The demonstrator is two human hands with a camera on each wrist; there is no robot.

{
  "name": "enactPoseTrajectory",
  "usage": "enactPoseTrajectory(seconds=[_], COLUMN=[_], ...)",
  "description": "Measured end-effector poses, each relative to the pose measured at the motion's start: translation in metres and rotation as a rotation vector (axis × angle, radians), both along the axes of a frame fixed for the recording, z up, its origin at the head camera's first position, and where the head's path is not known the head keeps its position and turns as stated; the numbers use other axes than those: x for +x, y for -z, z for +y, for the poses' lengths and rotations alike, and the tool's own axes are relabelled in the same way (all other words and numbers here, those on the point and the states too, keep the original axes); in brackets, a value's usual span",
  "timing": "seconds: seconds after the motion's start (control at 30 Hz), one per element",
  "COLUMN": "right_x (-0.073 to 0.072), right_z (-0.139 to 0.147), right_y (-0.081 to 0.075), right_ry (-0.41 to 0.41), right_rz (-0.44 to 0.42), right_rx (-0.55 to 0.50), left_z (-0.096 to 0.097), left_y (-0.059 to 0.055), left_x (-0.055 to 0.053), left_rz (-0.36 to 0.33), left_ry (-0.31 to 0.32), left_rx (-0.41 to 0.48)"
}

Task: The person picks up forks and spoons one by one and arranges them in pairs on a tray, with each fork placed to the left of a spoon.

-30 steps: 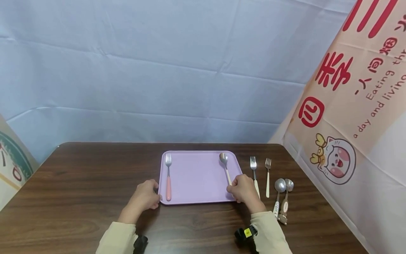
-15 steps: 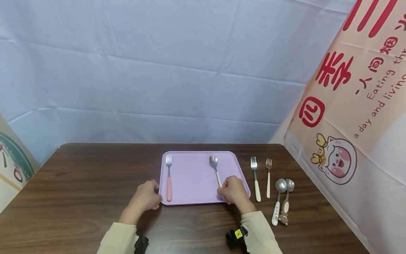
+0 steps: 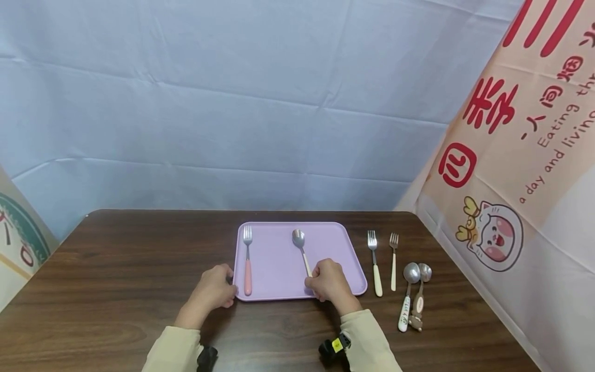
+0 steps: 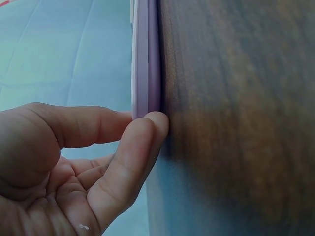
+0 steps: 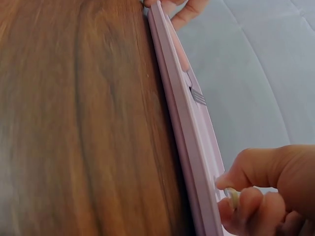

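The pale-handled spoon [image 3: 304, 254] is over the lilac tray [image 3: 277, 261] but not yet let go, so we judge the work to be partway along. One piece looks settled: the pink-handled fork [image 3: 248, 271] lies on the tray just to the right of the left hand [image 3: 213, 287], with no fingers on it. What is left, as far as we can judge, is at least the spoon's final placing and release. Four more pieces lie off the tray, to the right of the right hand [image 3: 328, 280]: a large cream-handled fork [image 3: 376, 274], a small cream-handled fork [image 3: 393, 263], a white-handled spoon [image 3: 405, 307] and a brown-handled spoon [image 3: 419, 302] (whether they have any part in this, we cannot tell). The right hand pinches the end of the pale handle between thumb and fingers; from there the shaft slants away and toward the left hand's side, putting the bowl beyond and between both hands. Whether that bowl touches the tray, we cannot tell. The left hand pinches the tray's rim at the corner nearest it, well apart from the spoon.
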State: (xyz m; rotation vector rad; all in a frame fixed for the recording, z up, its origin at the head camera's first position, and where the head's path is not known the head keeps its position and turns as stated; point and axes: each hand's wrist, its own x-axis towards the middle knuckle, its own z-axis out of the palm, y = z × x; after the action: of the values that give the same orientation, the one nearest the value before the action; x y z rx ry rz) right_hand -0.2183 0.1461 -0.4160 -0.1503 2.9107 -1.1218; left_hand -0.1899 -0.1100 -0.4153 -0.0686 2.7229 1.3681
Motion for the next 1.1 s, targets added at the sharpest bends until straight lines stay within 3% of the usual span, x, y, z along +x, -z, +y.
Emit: enactPoseTrajectory(seconds=[1.1], right_x=[-0.001], right_z=[-0.049], right_y=[0.003], right_ry=[-0.088], right_rz=[-0.028], right_rx=[-0.053], left_z=[0.001], left_y=[-0.002], left_x=[0.001], left_rz=[-0.007], left_ry=[0.013], left_rx=[0.013])
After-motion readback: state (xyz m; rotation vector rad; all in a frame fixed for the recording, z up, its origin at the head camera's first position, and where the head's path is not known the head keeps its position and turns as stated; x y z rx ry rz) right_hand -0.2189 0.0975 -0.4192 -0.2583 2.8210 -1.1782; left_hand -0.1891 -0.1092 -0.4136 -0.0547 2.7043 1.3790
